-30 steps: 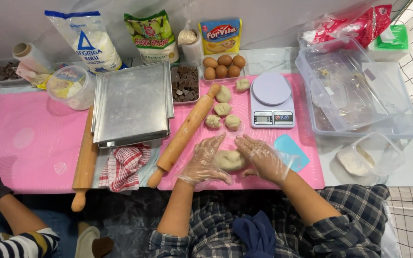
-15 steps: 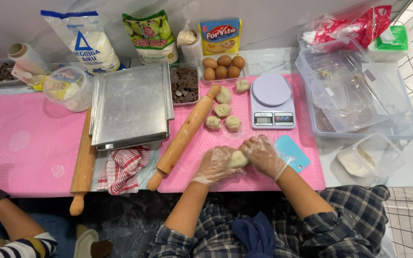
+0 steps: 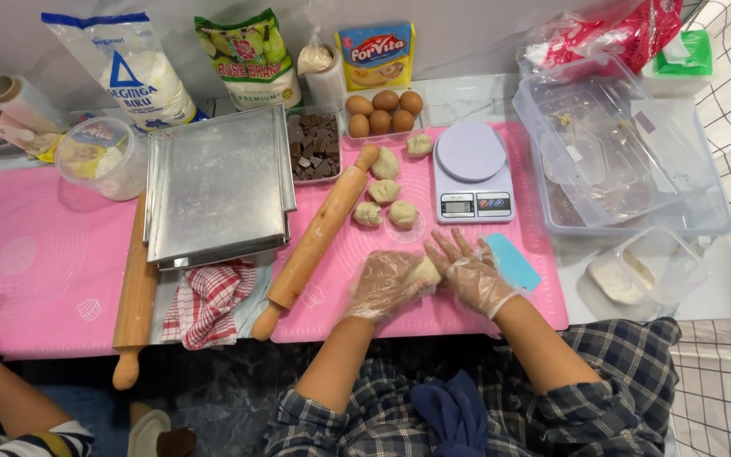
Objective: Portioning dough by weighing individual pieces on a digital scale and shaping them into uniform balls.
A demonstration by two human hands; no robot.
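Observation:
Both my hands wear clear plastic gloves over the pink mat (image 3: 467, 313). My left hand (image 3: 382, 284) and my right hand (image 3: 471, 272) press a pale dough piece (image 3: 423, 271) between their palms, just above the mat. The right hand's fingers are spread and point away from me. Three shaped dough balls (image 3: 385, 203) lie on the mat just beyond my hands, next to a wooden rolling pin (image 3: 319, 239) that lies slanted.
A digital kitchen scale (image 3: 470, 172) and a blue scraper (image 3: 513, 262) sit right of my hands. Steel trays (image 3: 217, 186), a checked cloth (image 3: 206, 301), a second rolling pin (image 3: 135, 292), eggs (image 3: 385, 112), chocolate pieces (image 3: 316, 147), flour bags and clear tubs (image 3: 611, 156) surround the mat. Another person's arm (image 3: 10, 398) is at bottom left.
My hands have come closer together around the dough piece and shifted slightly; the dough now sits between the palms. The camera view has drifted a little.

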